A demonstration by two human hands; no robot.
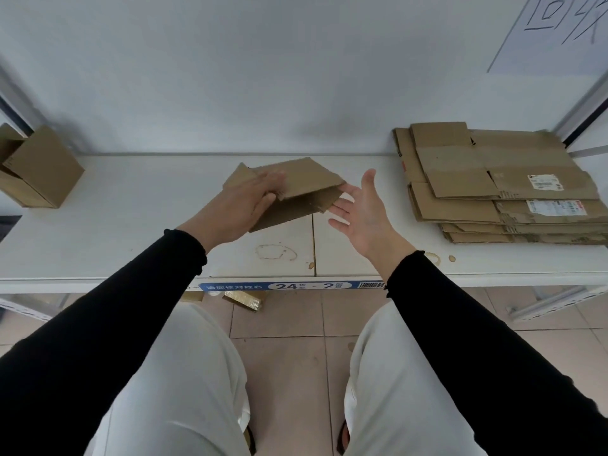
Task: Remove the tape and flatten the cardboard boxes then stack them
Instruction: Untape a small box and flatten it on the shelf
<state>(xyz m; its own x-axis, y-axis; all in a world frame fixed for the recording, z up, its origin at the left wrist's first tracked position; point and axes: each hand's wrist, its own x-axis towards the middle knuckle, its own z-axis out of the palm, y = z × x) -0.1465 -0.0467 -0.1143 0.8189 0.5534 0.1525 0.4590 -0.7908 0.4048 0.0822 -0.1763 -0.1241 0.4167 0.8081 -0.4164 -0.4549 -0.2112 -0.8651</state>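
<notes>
A small flattened cardboard box (296, 189) is held just above the white shelf (131, 232), near its middle. The left hand (243, 205) grips the box's left end, fingers curled over the top face. The right hand (362, 209) is spread, palm up, its fingertips touching the box's right edge. To the right of the held box lies a stack of flattened boxes (500, 185); well to its left stands an unflattened box (39, 166).
</notes>
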